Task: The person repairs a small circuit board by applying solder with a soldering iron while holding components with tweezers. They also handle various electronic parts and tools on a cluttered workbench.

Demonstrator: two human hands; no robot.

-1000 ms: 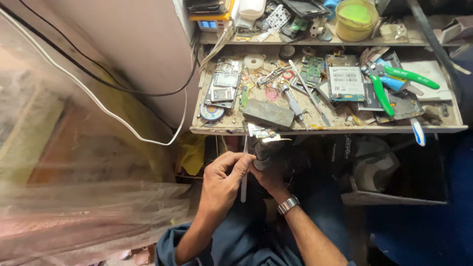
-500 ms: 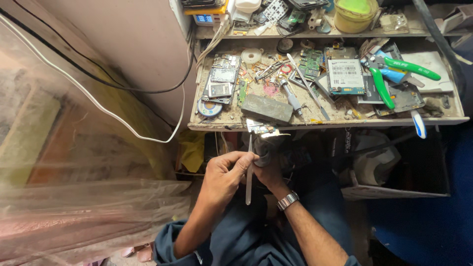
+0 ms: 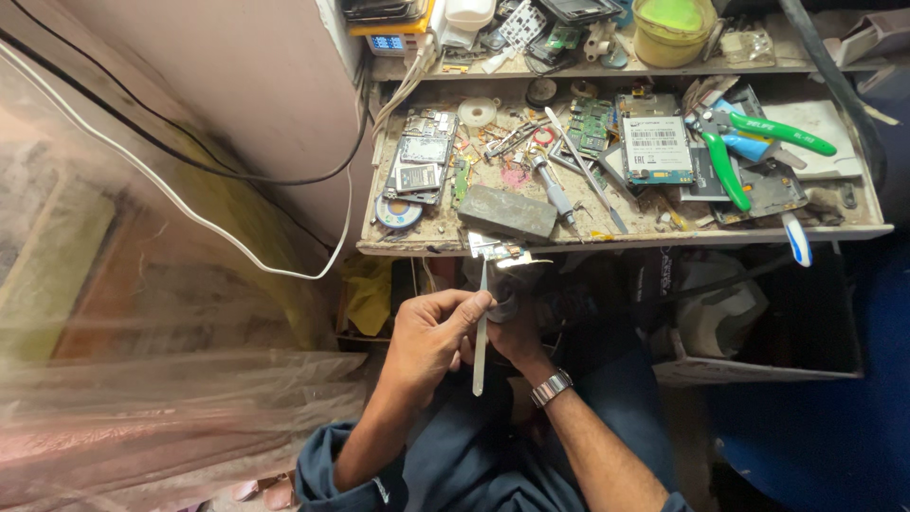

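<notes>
A slim metal tool (image 3: 481, 337) is pinched between the thumb and fingers of the left hand (image 3: 431, 334), low in the middle of the frame. Its long axis is set almost vertical in the picture: the working end is pointed up toward the small shiny part (image 3: 502, 252) at the front edge of the bench (image 3: 398, 245), while the free end is left hanging below the fist. The fingers are closed tightly on the tool's middle.

The right hand (image 3: 517, 327), marked by a wristwatch (image 3: 551, 388), is placed just beside the left and touching it. Its fingers are curled together around something dark, but what is gripped cannot be told, since it is hidden behind the left hand's knuckles.

The shiny part lies straight above both hands, nearer the left, and the tool's tip is seen at or against it.

Higher on the bench, a grey block (image 3: 508, 212), green cutters (image 3: 735, 152) and circuit boards (image 3: 590, 121) are scattered.
</notes>
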